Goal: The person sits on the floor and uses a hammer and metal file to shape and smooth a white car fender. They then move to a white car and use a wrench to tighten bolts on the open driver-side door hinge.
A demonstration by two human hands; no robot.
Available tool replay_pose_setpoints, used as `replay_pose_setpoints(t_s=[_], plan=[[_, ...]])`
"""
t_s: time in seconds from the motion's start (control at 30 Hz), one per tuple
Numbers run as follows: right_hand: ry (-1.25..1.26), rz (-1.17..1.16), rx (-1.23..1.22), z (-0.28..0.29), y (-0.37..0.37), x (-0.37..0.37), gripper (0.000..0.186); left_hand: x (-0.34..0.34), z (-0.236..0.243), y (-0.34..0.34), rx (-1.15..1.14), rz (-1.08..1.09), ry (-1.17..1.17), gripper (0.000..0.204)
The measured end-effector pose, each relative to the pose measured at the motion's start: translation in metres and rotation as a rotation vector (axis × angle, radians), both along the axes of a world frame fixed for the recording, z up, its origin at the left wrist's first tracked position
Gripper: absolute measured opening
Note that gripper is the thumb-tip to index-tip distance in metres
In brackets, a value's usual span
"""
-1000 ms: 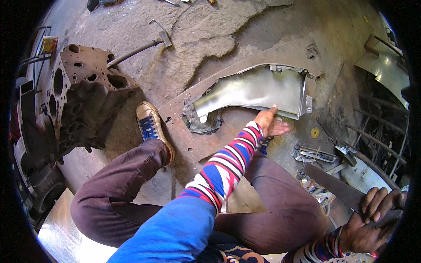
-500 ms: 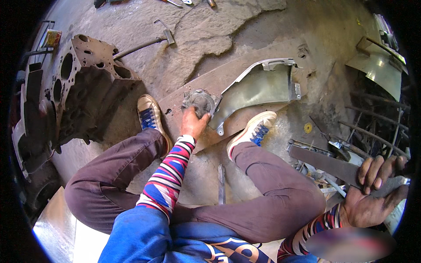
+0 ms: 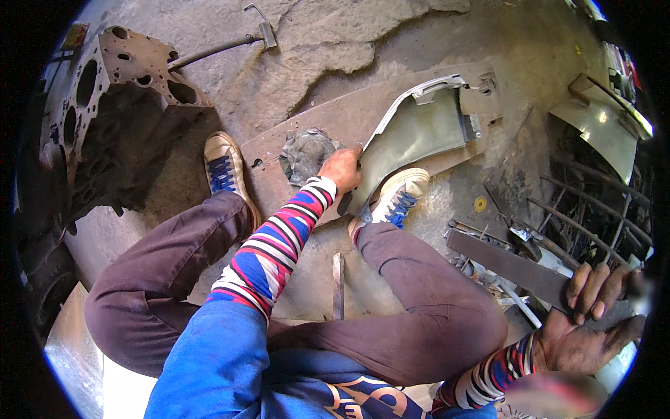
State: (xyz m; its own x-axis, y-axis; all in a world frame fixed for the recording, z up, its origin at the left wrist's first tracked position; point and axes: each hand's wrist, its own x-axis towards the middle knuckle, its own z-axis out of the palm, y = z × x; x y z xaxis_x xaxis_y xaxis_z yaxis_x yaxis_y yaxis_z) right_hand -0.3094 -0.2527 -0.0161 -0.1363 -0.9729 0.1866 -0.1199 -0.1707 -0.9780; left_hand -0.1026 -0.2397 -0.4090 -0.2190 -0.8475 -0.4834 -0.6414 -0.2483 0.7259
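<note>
My left hand (image 3: pixel 340 169) grips the left edge of a curved silver sheet-metal panel (image 3: pixel 426 126), which lies at a slant on a flat brown plate (image 3: pixel 257 145) between my shoes. Just left of that hand is a crumpled grey wad (image 3: pixel 301 155), also on the plate. At the lower right my right hand (image 3: pixel 586 321) has its fingers curled round a long, dark, flat metal bar (image 3: pixel 502 265) pointing up and leftward.
A rusty engine block (image 3: pixel 127 73) stands at left, with a long-handled hammer (image 3: pixel 267 36) beside it. Rough concrete (image 3: pixel 328 35) lies ahead. At right are another sheet panel (image 3: pixel 593 126), a tangle of rods (image 3: pixel 586 213) and metal scraps. My bent legs frame the plate.
My left hand moved from the panel's lower right onto the wad, then right to the panel's left edge. The panel has tilted, its left end swinging toward me, uncovering the wad.
</note>
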Motion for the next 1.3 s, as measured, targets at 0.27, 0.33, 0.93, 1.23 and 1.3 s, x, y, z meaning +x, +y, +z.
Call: replay_pose_setpoints(t_s=[0.27,0.33,0.93,1.23,1.3], plan=[[-0.001,-0.005,0.023,-0.002,-0.008,-0.003,0.04,-0.001,0.0,-0.057,-0.129,-0.057,-0.08,0.036],[0.014,-0.031,0.012,-0.002,-0.008,0.0,0.039,0.01,0.001,-0.078,-0.195,-0.01,-0.071,0.034],[0.186,0.145,0.975,-0.2,-0.142,0.047,0.031,0.241,0.001,-0.195,0.078,0.007,-1.016,0.034],[0.981,0.477,0.471,-0.366,-0.11,0.154,0.022,0.211,0.123,-0.161,0.318,-0.037,-0.493,0.036],[1.003,0.401,0.476,-0.378,-0.085,0.161,0.021,0.222,0.163,-0.135,0.157,-0.061,-0.447,0.035]])
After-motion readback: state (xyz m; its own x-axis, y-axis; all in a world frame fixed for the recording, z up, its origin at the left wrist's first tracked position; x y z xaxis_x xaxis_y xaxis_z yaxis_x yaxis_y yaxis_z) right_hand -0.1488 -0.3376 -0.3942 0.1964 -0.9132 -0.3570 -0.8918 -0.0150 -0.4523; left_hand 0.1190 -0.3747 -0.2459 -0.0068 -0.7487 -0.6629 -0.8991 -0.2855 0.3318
